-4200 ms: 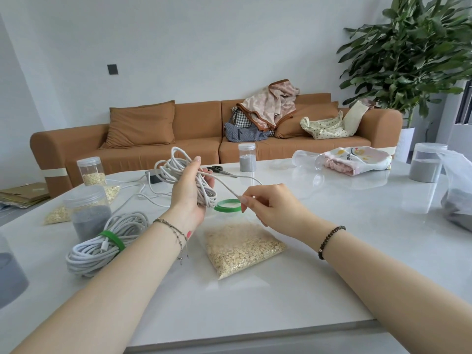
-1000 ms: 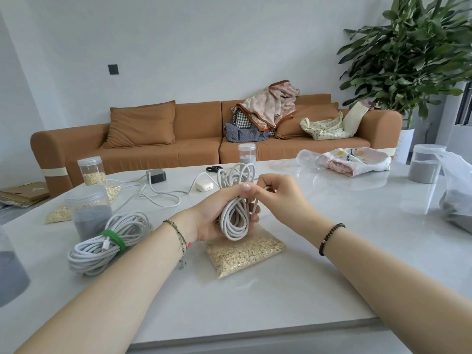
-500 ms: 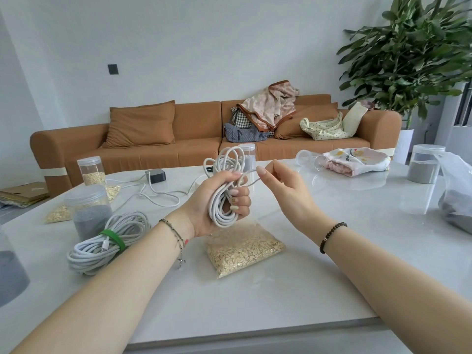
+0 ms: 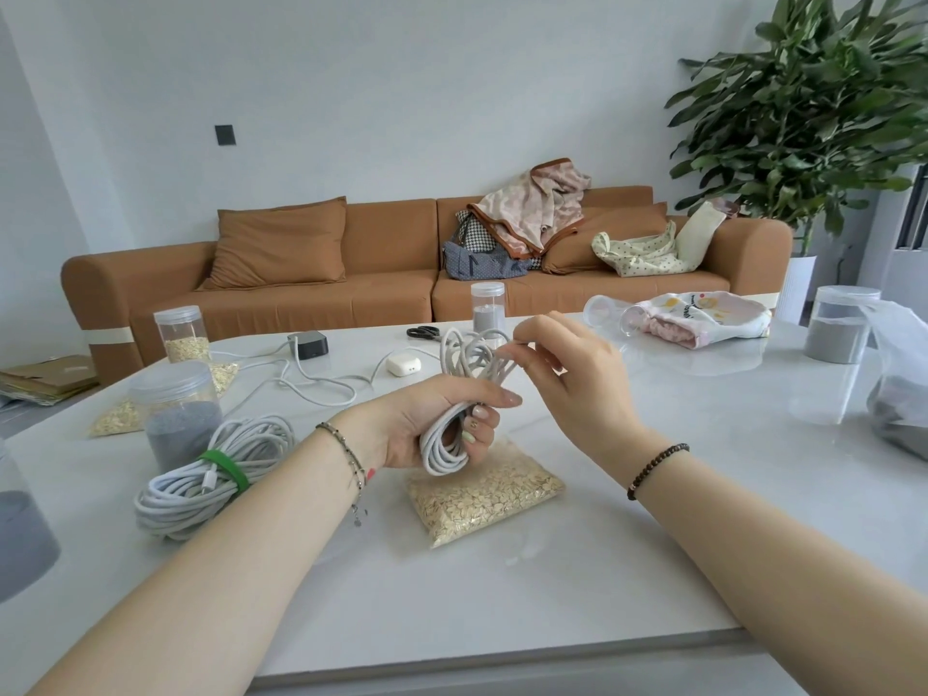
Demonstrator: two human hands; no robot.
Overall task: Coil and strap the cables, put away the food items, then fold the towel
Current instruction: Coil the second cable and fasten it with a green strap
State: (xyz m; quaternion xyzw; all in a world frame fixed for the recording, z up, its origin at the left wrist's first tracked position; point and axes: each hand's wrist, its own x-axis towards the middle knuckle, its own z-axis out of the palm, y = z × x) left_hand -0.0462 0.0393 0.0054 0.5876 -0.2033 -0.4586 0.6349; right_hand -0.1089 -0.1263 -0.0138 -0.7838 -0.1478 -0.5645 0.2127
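Above white table [image 4: 653, 519], left hand [image 4: 422, 424] grips cable coil [image 4: 442, 452], right hand [image 4: 572, 384] pinches it.

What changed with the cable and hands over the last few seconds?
The left hand, gripping the cable coil throughout, brought it rightward and lower, above the oat bag. The right hand no longer shows the green strap loop; it now pinches the coil's top loops. The strapped coil and oat bag stayed.

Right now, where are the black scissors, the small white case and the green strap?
Black scissors [image 4: 426, 332]: head view, the handles.
Small white case [image 4: 403, 365]: head view, front face.
Green strap [image 4: 224, 468]: head view, middle of band.
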